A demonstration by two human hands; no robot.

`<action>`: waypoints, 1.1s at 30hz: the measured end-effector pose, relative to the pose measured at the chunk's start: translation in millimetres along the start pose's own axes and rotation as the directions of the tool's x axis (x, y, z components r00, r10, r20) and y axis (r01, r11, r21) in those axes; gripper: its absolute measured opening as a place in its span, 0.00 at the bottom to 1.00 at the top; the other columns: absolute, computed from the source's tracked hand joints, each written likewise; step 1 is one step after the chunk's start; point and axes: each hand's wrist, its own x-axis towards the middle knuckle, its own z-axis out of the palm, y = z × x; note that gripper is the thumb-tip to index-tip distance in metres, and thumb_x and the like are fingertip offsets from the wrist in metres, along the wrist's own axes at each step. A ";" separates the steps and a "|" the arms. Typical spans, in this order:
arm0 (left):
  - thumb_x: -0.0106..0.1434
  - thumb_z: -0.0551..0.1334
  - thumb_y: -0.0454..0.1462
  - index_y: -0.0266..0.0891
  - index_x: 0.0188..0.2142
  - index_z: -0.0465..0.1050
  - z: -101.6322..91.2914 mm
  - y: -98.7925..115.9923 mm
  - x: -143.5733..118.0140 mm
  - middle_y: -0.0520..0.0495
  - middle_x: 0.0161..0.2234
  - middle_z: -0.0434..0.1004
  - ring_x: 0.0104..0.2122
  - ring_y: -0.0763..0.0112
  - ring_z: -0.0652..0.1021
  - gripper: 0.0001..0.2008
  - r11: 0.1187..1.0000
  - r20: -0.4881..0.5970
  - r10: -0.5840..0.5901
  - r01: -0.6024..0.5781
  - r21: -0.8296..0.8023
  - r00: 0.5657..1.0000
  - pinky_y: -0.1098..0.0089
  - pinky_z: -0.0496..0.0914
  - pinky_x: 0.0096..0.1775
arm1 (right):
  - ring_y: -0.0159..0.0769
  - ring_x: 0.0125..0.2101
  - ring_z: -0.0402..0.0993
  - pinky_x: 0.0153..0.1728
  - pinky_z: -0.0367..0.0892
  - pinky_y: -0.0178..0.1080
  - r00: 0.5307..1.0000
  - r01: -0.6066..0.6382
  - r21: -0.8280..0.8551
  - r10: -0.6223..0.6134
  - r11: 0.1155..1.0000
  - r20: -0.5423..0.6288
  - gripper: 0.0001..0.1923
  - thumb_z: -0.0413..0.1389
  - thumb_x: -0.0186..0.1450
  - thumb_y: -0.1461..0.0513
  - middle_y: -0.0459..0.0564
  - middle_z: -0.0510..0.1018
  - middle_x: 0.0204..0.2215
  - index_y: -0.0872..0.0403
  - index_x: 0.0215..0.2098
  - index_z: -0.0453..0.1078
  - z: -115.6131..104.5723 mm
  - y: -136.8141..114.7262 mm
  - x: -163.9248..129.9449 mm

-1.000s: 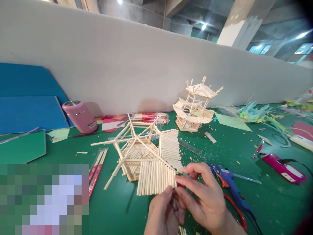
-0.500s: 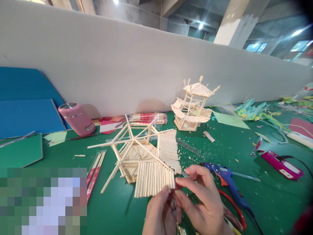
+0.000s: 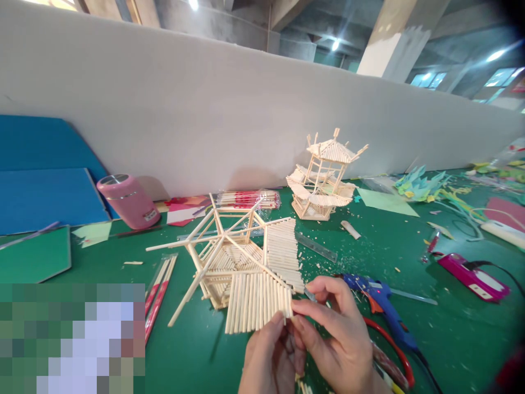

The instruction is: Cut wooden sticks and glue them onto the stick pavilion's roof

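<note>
A pale wooden-stick roof frame [image 3: 240, 262] stands on the green table [image 3: 402, 235], partly covered with panels of glued sticks. My left hand [image 3: 273, 355] pinches the lower right corner of the front stick panel [image 3: 256, 301]. My right hand [image 3: 332, 331] meets it at the same corner, thumb and forefinger closed on a small thin piece I cannot make out. A blue glue gun [image 3: 383, 303] lies just right of my right hand.
A finished stick pavilion [image 3: 324, 178] stands behind, near the white wall. A pink cup [image 3: 127, 200], wrapped stick packs [image 3: 162, 284], a clear ruler [image 3: 318, 246], red-handled pliers [image 3: 391, 350], a pink device [image 3: 470, 276] and paper scraps [image 3: 426, 189] lie around. A blurred patch covers the lower left.
Both hands stayed at the panel's corner with only small finger shifts. The view drifted slightly, so the hands sit a little lower in frame.
</note>
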 end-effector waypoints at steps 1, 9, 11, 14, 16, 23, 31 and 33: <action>0.53 0.64 0.38 0.33 0.19 0.74 0.0 0.0 0.1 0.50 0.17 0.69 0.18 0.75 0.67 0.11 1.000 0.000 0.001 -0.001 0.004 1.000 0.74 0.60 0.22 | 0.36 0.35 0.62 0.27 0.67 0.39 1.000 0.000 0.003 0.000 1.000 0.002 0.13 0.53 0.58 0.71 0.51 0.61 0.39 0.53 0.39 0.70 0.0 -0.1 0.5; 0.53 0.64 0.39 0.33 0.18 0.74 -0.1 -0.9 0.8 0.50 0.16 0.68 0.18 0.76 0.67 0.12 1.000 -0.005 0.004 -0.004 0.008 1.000 0.74 0.61 0.22 | 0.36 0.35 0.62 0.28 0.67 0.39 0.999 -0.011 0.010 0.011 1.000 0.030 0.12 0.53 0.59 0.70 0.51 0.61 0.39 0.52 0.40 0.69 -0.1 0.5 0.2; 0.53 0.64 0.39 0.33 0.19 0.74 -0.6 -1.6 1.3 0.50 0.17 0.68 0.18 0.76 0.67 0.12 1.000 -0.009 0.005 -0.005 0.005 1.000 0.75 0.61 0.21 | 0.36 0.35 0.62 0.28 0.67 0.39 0.999 -0.012 0.012 0.011 1.000 0.033 0.13 0.53 0.59 0.70 0.51 0.61 0.39 0.52 0.40 0.69 0.3 0.7 0.3; 0.52 0.65 0.39 0.33 0.18 0.74 -0.7 -2.1 1.9 0.50 0.16 0.68 0.18 0.76 0.67 0.12 1.000 -0.003 0.013 -0.013 0.004 1.000 0.75 0.61 0.21 | 0.36 0.35 0.62 0.28 0.67 0.40 0.999 -0.013 0.024 0.012 1.000 0.032 0.13 0.52 0.59 0.70 0.51 0.61 0.39 0.52 0.40 0.69 0.4 0.2 1.3; 0.53 0.65 0.38 0.33 0.18 0.74 -0.3 -1.8 2.0 0.50 0.16 0.68 0.17 0.76 0.67 0.12 1.000 0.007 0.016 -0.016 -0.009 1.000 0.75 0.61 0.21 | 0.37 0.35 0.62 0.29 0.67 0.40 0.999 -0.011 0.037 0.010 0.999 0.031 0.14 0.52 0.58 0.71 0.51 0.61 0.39 0.53 0.42 0.68 -0.3 -0.5 1.8; 0.53 0.65 0.38 0.33 0.23 0.76 1.0 0.7 -0.3 0.51 0.17 0.69 0.18 0.75 0.67 0.09 1.000 0.009 0.003 -0.003 -0.026 1.000 0.73 0.60 0.23 | 0.36 0.35 0.62 0.29 0.67 0.39 0.999 -0.019 0.024 0.018 1.000 0.030 0.13 0.53 0.58 0.71 0.51 0.61 0.39 0.53 0.40 0.69 -2.0 -1.7 1.7; 0.50 0.66 0.47 0.34 0.13 0.71 -7.0 -12.1 3.9 0.50 0.13 0.65 0.18 0.76 0.65 0.20 0.993 0.108 0.008 -0.021 0.120 0.994 0.73 0.58 0.24 | 0.37 0.36 0.64 0.30 0.67 0.39 1.000 -0.008 0.024 0.007 1.000 0.017 0.15 0.53 0.58 0.70 0.52 0.62 0.40 0.53 0.42 0.69 -2.6 -0.7 2.5; 0.47 0.67 0.49 0.33 0.17 0.74 -9.3 -17.4 5.0 0.51 0.14 0.66 0.16 0.78 0.65 0.19 0.990 0.138 0.000 -0.019 0.142 0.990 0.74 0.55 0.22 | 0.38 0.39 0.65 0.33 0.67 0.40 1.000 -0.021 0.041 0.022 0.999 -0.012 0.17 0.52 0.58 0.70 0.53 0.62 0.42 0.53 0.46 0.67 -4.9 0.3 -1.1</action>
